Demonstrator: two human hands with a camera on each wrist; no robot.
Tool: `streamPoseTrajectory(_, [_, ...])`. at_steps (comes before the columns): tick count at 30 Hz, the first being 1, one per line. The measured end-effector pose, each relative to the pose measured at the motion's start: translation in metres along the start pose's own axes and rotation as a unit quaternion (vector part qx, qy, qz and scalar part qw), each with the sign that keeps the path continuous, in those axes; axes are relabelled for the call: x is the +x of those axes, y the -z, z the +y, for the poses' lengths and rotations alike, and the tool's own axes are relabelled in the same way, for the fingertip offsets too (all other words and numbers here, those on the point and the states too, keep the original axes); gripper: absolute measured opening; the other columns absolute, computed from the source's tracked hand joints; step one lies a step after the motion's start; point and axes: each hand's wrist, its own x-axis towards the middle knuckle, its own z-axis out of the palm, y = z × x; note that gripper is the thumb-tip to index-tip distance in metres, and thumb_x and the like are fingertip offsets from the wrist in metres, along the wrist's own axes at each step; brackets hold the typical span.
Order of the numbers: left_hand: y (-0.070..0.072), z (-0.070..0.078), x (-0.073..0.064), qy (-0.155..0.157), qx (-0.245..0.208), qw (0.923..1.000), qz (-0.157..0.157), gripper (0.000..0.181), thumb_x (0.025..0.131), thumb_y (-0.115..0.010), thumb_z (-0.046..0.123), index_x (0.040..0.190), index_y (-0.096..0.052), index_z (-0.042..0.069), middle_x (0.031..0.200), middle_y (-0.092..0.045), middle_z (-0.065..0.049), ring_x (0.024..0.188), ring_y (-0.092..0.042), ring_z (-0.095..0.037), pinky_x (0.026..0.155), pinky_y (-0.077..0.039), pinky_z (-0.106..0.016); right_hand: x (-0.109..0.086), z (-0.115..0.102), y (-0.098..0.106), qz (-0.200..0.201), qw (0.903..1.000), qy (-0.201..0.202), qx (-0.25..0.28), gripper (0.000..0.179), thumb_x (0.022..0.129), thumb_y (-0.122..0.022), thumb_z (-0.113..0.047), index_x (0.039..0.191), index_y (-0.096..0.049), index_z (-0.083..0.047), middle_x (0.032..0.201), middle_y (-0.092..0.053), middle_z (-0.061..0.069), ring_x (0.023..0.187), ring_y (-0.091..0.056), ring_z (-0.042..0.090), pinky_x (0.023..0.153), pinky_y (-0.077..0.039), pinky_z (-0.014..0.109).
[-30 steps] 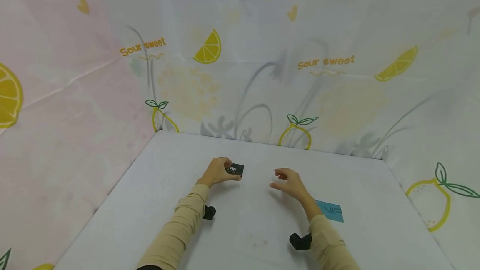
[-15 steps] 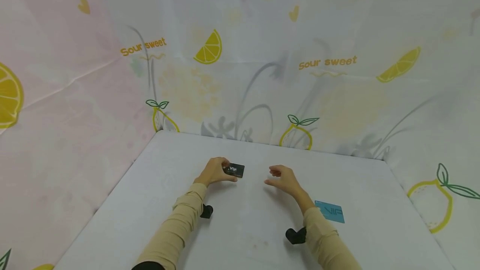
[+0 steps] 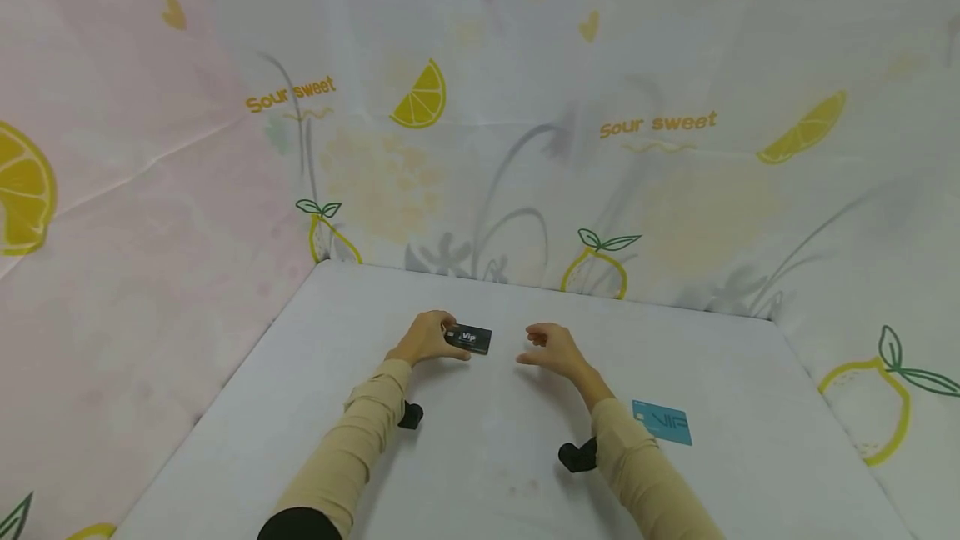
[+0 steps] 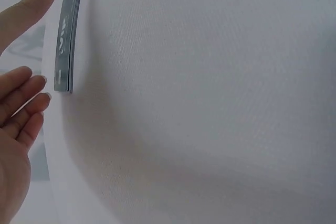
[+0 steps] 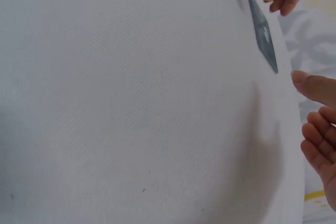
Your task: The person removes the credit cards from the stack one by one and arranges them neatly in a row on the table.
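A small stack of black VIP cards lies on the white table just right of my left hand. In the left wrist view, layered edges show on the card stack. My left thumb and fingers are spread near it, with a gap visible between them and the cards. My right hand hovers to the right of the stack, fingers loosely bent and holding nothing. In the right wrist view, the right hand is apart from the stack. A blue VIP card lies flat beyond my right forearm.
The white table meets a lemon-printed cloth at its back and sides. Black wrist mounts stick out inward from both forearms, low over the tabletop.
My left hand has let go of the black cards and drawn back slightly left. My right hand has moved left and a little farther back, toward the stack. The blue card stays put.
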Motion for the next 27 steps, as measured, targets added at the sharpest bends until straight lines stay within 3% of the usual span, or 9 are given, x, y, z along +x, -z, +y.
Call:
streamPoseTrajectory(13, [0.002,-0.002,0.003,0.016,0.018,0.9993,-0.029,0.068,0.057,-0.090,0.029,0.107,-0.063,-0.007,0.102,-0.065,-0.016,0.095,-0.059,-0.028,0.088,-0.047,-0.040,0.017,-0.005,-0.011,-0.021,0.9986,-0.033,-0.035,0.052,0.070,-0.082,-0.013,0.112,-0.061,0.010,0.101,-0.065,0.017,0.094,-0.059,0.028,0.085,-0.049,0.040])
streamPoseTrajectory(27, [0.012,-0.010,0.010,0.044,0.032,0.9968,-0.058,0.070,0.056,-0.090,0.026,0.111,-0.062,-0.006,0.106,-0.065,-0.016,0.100,-0.059,-0.030,0.092,-0.046,-0.040,0.033,-0.014,-0.018,-0.037,0.9974,-0.020,-0.059,0.053,0.068,-0.083,-0.012,0.111,-0.060,0.011,0.098,-0.065,0.017,0.091,-0.059,0.028,0.083,-0.049,0.038])
